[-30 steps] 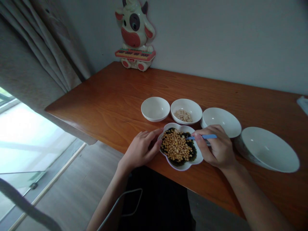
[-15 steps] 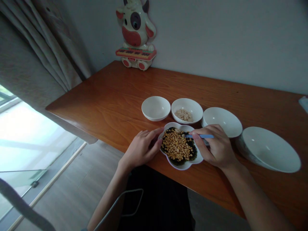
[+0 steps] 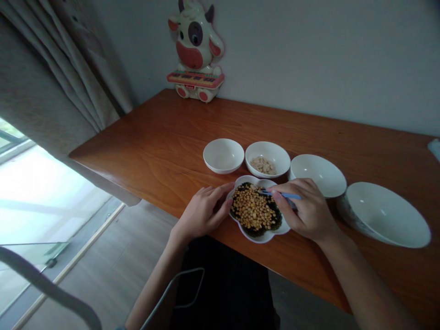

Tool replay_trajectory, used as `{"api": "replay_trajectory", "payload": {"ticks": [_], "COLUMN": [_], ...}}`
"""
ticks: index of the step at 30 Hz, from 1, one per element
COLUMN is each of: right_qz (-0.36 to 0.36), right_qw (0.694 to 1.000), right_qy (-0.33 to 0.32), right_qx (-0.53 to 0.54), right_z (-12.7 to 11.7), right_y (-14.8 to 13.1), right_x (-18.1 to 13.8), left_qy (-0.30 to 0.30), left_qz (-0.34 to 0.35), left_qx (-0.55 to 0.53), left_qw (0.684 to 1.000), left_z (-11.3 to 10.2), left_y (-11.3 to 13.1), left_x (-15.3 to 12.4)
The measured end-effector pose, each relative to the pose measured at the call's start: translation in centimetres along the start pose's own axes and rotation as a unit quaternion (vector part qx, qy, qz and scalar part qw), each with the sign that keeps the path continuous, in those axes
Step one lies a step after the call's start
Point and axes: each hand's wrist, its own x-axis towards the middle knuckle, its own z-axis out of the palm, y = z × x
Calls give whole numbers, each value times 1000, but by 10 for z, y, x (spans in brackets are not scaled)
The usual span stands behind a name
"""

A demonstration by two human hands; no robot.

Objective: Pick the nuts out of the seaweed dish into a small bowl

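Note:
A white flower-shaped dish (image 3: 266, 236) at the table's front edge holds yellow split beans (image 3: 254, 211) spread over small dark green grains (image 3: 256, 233). My left hand (image 3: 206, 208) grips its left rim between thumb and fingers. In my right hand (image 3: 304, 206), over the dish's right side, are slim blue tweezers (image 3: 290, 195), pinched by thumb and fingers. Their tips reach into the upper part of the dish, among the beans; whether they clasp a piece is too small to tell. Just behind the dish, a white bowl (image 3: 282, 153) contains flat pale seeds (image 3: 263, 165).
Left of the seed bowl stands a white bowl (image 3: 223, 156); to its right are another white bowl (image 3: 319, 172) and a larger one (image 3: 385, 213). A cow toy with a keyboard (image 3: 195, 55) stands at the back of the wooden table (image 3: 154, 142). A cable (image 3: 172, 282) hangs by my left arm.
The tweezer tips have moved slightly left and up within the dish, with my right hand following. My left hand keeps its place on the rim.

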Motion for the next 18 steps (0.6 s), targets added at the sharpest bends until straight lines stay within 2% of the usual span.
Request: {"api": "replay_trajectory", "payload": {"ticks": [18], "right_qz": [-2], "right_qw": [1000], "right_qy": [-6], "right_qx": [-13], "right_z": [0], "right_y": [0], "right_x": [0], "left_qy": [4], "left_qz": [3], "left_qx": [5], "left_qw": [1000], "left_z": [0], "left_y": [0], "left_x": [0]}}
